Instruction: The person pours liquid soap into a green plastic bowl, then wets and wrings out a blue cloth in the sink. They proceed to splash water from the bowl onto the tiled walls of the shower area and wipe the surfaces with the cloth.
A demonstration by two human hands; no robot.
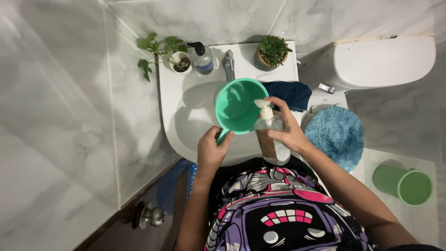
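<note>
Home bathroom, white sink (186, 116) with tap (228, 65), toilet (381, 60), marble-look wall tiles (60, 116), probably small.

Left hand (211, 151) grips the handle of a green dipper (238, 107), held over the white sink (186, 121). Right hand (285, 130) holds a clear pump bottle (271, 135), nozzle at the dipper's rim. Two potted plants (272, 52) and a dark-capped soap bottle (202, 58) flank the tap (228, 64). Toilet (381, 60), blue mat (337, 135) and green bucket (404, 184) stand to the right.
</note>
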